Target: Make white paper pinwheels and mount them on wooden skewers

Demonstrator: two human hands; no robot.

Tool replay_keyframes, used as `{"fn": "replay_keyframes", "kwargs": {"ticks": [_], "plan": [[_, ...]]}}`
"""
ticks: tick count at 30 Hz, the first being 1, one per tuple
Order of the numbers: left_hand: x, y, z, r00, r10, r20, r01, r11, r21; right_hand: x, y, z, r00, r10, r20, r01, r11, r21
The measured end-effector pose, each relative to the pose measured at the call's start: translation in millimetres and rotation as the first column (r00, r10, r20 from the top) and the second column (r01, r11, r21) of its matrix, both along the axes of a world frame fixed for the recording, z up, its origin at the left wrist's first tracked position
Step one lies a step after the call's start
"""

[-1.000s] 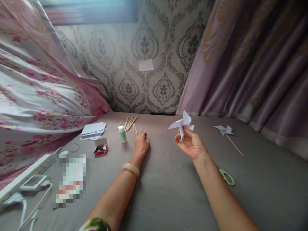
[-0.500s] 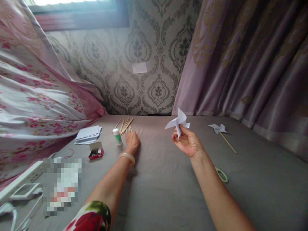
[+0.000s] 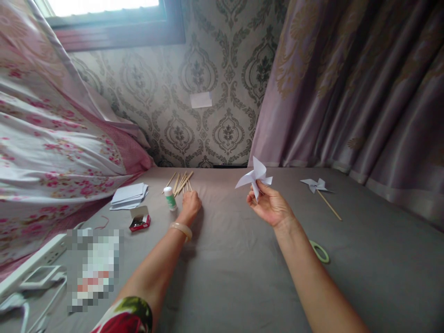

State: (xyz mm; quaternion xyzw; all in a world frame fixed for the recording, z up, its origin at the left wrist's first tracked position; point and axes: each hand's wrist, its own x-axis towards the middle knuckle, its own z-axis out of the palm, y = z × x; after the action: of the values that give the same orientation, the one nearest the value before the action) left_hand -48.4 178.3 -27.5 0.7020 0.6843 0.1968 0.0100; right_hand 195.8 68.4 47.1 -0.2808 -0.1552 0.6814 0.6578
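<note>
My right hand (image 3: pixel 269 206) is raised above the grey bed sheet, fingers pinched on a white paper pinwheel head (image 3: pixel 254 177). My left hand (image 3: pixel 189 205), with a pale bangle on the wrist, reaches far forward and rests with fingers curled at the near end of several thin wooden sticks (image 3: pixel 181 181). What its fingers hold is hidden. A small glue bottle (image 3: pixel 169 198) with a green label stands just left of that hand.
A finished pinwheel on a stick (image 3: pixel 318 188) lies at the right. Green-handled scissors (image 3: pixel 319 251) lie beside my right forearm. A stack of white paper squares (image 3: pixel 129 195) and an open red box (image 3: pixel 139 219) sit at the left, near a white power strip (image 3: pixel 31 262).
My left hand has slid forward from the sheet to the wooden sticks. My right hand keeps the pinwheel head aloft. The view has tilted up slightly.
</note>
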Motion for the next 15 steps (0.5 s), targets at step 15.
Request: {"fn": "replay_keyframes", "kwargs": {"ticks": [15], "plan": [[16, -63, -5.0, 0.921, -0.38, 0.086, 0.378, 0.925, 0.039, -1, -4, 11.1, 0.999, -0.039, 0.002, 0.039, 0.999, -0.015]]}}
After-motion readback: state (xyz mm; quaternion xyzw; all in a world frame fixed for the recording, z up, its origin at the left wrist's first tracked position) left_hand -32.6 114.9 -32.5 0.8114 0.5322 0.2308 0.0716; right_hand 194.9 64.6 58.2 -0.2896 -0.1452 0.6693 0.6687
